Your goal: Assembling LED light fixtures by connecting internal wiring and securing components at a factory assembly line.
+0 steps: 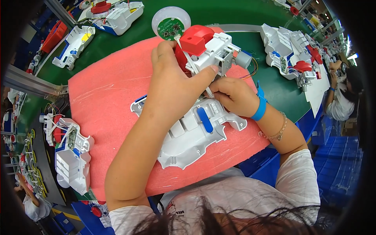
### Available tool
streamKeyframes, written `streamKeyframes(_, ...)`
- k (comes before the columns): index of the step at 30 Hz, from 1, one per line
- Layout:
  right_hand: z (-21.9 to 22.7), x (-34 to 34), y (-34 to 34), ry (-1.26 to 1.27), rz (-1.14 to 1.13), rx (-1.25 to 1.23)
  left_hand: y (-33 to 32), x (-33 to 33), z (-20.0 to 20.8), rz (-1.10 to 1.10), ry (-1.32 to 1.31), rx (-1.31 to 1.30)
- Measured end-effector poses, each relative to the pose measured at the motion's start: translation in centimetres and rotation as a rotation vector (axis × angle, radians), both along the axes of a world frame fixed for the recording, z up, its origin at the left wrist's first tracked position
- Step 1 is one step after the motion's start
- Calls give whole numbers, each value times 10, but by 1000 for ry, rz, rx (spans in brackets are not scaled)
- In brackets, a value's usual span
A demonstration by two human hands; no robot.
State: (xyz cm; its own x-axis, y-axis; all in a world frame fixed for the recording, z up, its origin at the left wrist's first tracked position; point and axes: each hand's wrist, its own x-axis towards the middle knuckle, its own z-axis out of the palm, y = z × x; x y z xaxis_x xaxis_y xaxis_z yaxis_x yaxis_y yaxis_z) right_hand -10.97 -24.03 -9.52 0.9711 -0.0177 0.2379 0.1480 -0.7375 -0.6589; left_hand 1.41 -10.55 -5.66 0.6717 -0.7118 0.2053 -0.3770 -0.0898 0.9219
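My left hand (172, 76) is wrapped round a red and white gear-and-motor assembly (213, 51), holding it up over the far part of the mat. A silver motor (243, 60) with thin coloured wires sticks out of its right side. At its far left, a round white disc with a green circuit board (170, 28) is joined by a white cable (189, 56). Below, my right hand (237, 96) pinches the lower end of this cable; its fingertips are partly hidden. Right under the hands lies a white plastic housing half (192, 135), inside up, with a blue oblong piece in it.
A pink foam mat (117, 74) covers the green bench (290, 98). More white housings with red parts stand at the left (72, 152), the far left (117, 17) and the right (291, 53). Blue crates (333, 160) are at the right; other people work at both sides.
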Motion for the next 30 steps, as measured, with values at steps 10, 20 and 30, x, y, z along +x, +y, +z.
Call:
streamKeyframes(10, 14, -1, 8, 71, -40, -222, -1, -3, 1, -3, -30, -22)
streamKeyframes(20, 14, -26, 7, 96, -149, -13, 1, -5, 1, 16, -57, -7)
streamKeyframes(30, 18, -17, 8, -14, -20, -392, 1, -6, 0, 39, -105, 19)
